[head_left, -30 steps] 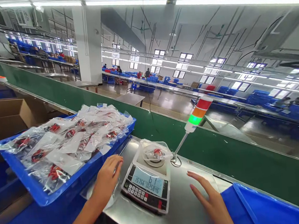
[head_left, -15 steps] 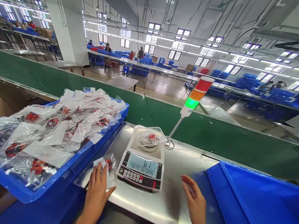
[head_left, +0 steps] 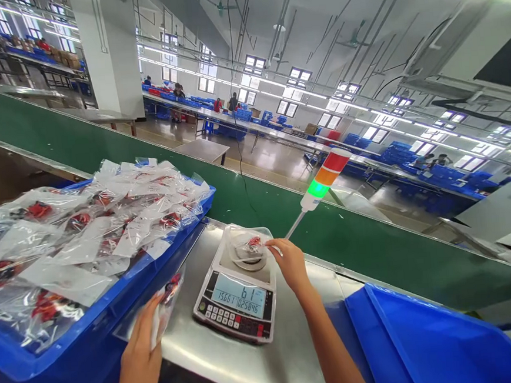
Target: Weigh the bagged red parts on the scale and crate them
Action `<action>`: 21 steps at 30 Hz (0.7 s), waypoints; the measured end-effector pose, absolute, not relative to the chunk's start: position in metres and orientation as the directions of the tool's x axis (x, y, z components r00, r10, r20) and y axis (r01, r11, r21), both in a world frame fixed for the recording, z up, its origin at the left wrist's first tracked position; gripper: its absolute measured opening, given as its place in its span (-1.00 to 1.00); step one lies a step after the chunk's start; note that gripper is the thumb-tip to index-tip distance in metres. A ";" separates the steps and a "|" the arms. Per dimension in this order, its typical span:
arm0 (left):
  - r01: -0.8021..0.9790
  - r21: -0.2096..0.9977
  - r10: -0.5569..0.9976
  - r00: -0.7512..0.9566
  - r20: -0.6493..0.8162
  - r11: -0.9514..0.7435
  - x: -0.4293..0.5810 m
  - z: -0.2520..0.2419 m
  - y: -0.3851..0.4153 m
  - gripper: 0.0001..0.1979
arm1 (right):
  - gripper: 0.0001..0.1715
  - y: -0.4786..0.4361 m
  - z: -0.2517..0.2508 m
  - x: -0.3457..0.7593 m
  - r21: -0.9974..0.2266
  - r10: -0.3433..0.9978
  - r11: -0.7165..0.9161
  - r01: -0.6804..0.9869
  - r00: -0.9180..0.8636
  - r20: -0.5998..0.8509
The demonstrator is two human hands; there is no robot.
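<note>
A digital scale (head_left: pixel 235 299) stands on the steel bench, its display lit. On its pan lies a clear bag with a red part (head_left: pixel 250 248). My right hand (head_left: pixel 290 262) reaches over the scale and pinches that bag's right edge. My left hand (head_left: pixel 140 357) is low at the left of the scale, closed on a second clear bag with a red part (head_left: pixel 165 302), held above the bench beside the blue tray.
A blue tray (head_left: pixel 114 303) heaped with several bagged red parts fills the left. Another blue bin (head_left: pixel 427 343) sits at the right. Behind the scale runs a green conveyor belt (head_left: pixel 352 237), with a signal tower light (head_left: pixel 323 180) showing green. People work at distant benches.
My right hand has moved from the bench up to the scale pan and taken the bag's edge. My left hand has lifted its bag off the bench. The view has shifted slightly.
</note>
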State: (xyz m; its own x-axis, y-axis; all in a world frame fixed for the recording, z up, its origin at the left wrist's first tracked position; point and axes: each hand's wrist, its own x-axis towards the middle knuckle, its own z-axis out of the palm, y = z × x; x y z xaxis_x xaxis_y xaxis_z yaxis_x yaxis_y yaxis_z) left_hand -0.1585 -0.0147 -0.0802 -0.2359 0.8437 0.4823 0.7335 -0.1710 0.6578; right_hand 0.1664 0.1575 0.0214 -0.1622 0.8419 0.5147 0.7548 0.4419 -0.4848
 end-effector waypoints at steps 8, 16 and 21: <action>0.627 0.514 0.786 0.281 0.551 -0.585 -0.080 0.026 0.112 -0.47 | -0.40 0.149 0.076 0.186 -0.708 0.655 0.196 0.678 0.447 0.609; 0.619 0.374 0.721 0.549 0.424 -0.691 -0.063 0.027 0.135 -0.24 | -0.41 0.160 0.122 0.157 -0.401 0.619 0.282 0.871 0.155 0.770; 0.500 0.587 0.764 0.307 0.567 -0.637 -0.078 0.009 0.062 -0.56 | -0.62 0.216 0.145 0.047 -0.361 0.654 0.500 0.787 -0.070 0.754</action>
State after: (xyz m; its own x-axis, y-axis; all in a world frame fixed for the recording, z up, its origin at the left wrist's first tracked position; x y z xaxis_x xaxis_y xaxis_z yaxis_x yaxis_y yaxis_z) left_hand -0.0775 0.0618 0.0091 0.3070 0.7643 0.5671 0.5001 -0.6365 0.5872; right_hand 0.0471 0.2156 0.1449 -0.0701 0.6537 0.7535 0.7870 0.5003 -0.3609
